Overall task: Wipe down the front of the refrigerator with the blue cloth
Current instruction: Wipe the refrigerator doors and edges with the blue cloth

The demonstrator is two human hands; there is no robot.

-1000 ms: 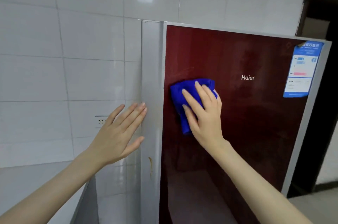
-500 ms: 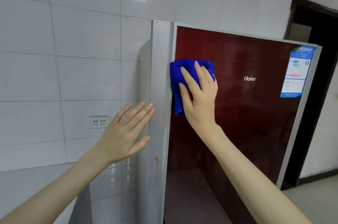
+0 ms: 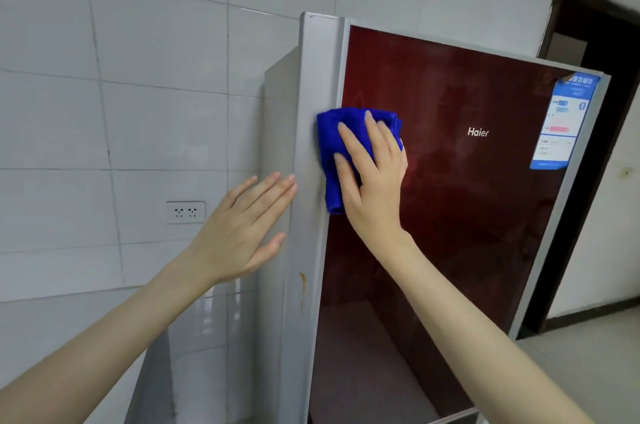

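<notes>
blue cloth (image 3: pixel 329 160) bunched flat against the refrigerator (image 3: pixel 450 215) front, at the left edge of the dark red door, upper half, overlapping the grey side trim a bit. right hand (image 3: pixel 374 181) presses it, palm on the cloth, fingers (image 3: pixel 349 143) spread wide over it, not gripping. left hand (image 3: pixel 242 233) open, fingers extended and close together, flat on the grey side panel just left of the cloth, apart from it. haier logo (image 3: pixel 478 132) right of the cloth. blue label (image 3: pixel 564 122) at the door's top right corner. wall socket (image 3: pixel 185 212) on white tiles, left. dark doorway (image 3: pixel 606 111) far right.
</notes>
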